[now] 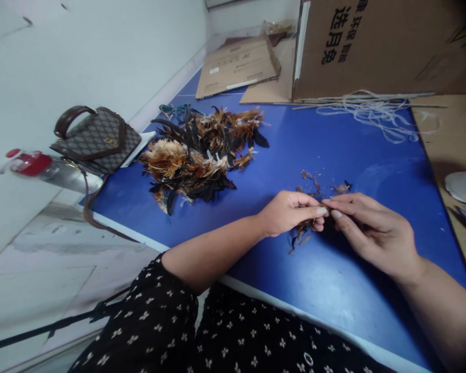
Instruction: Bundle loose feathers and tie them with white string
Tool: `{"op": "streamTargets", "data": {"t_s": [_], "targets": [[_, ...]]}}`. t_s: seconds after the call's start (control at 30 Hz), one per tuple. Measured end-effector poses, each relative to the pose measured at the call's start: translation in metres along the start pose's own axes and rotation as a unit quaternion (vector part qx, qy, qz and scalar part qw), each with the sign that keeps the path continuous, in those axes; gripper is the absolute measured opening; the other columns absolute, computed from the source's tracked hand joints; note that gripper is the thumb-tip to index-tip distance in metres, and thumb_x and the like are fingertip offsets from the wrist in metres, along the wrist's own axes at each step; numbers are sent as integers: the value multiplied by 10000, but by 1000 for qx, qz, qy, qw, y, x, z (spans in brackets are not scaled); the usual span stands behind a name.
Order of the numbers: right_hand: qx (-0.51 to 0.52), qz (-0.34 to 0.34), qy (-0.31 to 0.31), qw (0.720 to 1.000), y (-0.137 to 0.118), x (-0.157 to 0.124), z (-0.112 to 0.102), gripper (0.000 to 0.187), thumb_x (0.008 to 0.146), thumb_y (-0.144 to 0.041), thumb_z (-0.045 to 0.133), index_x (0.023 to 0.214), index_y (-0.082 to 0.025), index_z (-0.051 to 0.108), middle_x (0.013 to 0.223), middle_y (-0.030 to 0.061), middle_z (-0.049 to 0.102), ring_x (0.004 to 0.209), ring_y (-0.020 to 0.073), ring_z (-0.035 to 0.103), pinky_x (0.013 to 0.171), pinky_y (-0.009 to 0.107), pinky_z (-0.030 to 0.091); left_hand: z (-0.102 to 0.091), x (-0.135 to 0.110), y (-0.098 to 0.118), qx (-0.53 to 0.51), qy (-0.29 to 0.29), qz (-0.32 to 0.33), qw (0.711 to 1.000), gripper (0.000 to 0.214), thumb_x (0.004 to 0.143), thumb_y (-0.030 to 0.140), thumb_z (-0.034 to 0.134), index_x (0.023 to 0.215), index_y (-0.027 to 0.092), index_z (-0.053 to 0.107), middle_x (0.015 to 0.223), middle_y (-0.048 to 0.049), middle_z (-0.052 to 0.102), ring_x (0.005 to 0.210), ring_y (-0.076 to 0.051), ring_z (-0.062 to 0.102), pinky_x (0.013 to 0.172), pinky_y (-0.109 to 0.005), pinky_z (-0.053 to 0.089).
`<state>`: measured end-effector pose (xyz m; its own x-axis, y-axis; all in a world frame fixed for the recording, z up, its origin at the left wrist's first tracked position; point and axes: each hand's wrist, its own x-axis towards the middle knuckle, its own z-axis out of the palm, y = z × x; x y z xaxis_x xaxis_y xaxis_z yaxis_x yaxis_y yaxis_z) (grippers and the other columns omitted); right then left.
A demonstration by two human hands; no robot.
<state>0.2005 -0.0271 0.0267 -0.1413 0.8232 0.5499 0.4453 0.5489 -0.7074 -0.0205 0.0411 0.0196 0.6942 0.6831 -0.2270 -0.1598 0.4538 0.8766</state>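
Over the blue table my left hand (291, 212) is closed in a pinch on small brown feathers (305, 227), which hang below its fingers. My right hand (376, 225) meets it fingertip to fingertip, thumb and forefinger pinched on the same small bunch; the exact spot is partly hidden. Loose brown feather bits (309, 178) lie on the table just beyond the hands, with one darker-tipped tuft (342, 187) to their right. A large pile of feather bunches (202, 155), tan, brown and black, lies farther left, apart from both hands.
The blue table (295, 137) carries a tangle of white string (368, 115) near its far right edge. Flattened cardboard (238, 65) and a big cardboard box (384, 49) stand at the back. A patterned handbag (99, 140) and a red-labelled bottle (62, 173) are at the left.
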Motion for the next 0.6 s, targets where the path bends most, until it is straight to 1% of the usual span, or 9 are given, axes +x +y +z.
{"op": "streamTargets", "data": {"t_s": [0.1,0.2,0.3,0.4,0.5,0.6], "targets": [[-70,37,43,996,5,2,-8,241,1073,-307,779,1273,-300,913,1166,100,897,1016,264,849,1013,442,692,-4,2,4,-29,45,67,996,498,775,541,1063,940,132,833,813,-47,792,737,-138,754,838,-333,636],[-158,79,78,981,20,4,-19,212,1062,-354,758,1161,-253,916,1115,101,906,1011,270,855,994,420,687,-9,5,11,-67,132,126,981,401,869,475,1011,947,136,811,804,-28,772,730,-128,746,805,-303,616],[-211,79,85,971,33,6,-30,218,1038,-367,741,1100,-239,906,1062,94,909,970,273,857,941,418,688,-11,7,19,-96,209,153,961,291,947,380,950,953,141,784,803,-9,758,710,-113,740,753,-267,591],[-222,69,60,971,37,5,-35,214,1032,-374,747,1081,-238,905,1007,94,902,903,256,840,865,388,669,-10,7,25,-105,250,157,950,230,988,325,907,952,146,767,797,1,750,682,-99,723,718,-245,565],[-208,50,35,976,35,3,-27,183,1034,-382,768,1015,-241,885,956,84,887,833,235,812,810,365,651,-9,7,26,-100,265,158,946,189,1023,287,861,943,147,763,790,7,738,651,-88,694,675,-237,536],[-195,24,7,980,31,1,-8,186,1065,-389,755,988,-255,860,928,64,859,809,224,793,783,365,632,-7,8,24,-90,275,166,943,170,1041,265,836,938,146,772,778,17,718,621,-71,650,639,-228,504]]}}
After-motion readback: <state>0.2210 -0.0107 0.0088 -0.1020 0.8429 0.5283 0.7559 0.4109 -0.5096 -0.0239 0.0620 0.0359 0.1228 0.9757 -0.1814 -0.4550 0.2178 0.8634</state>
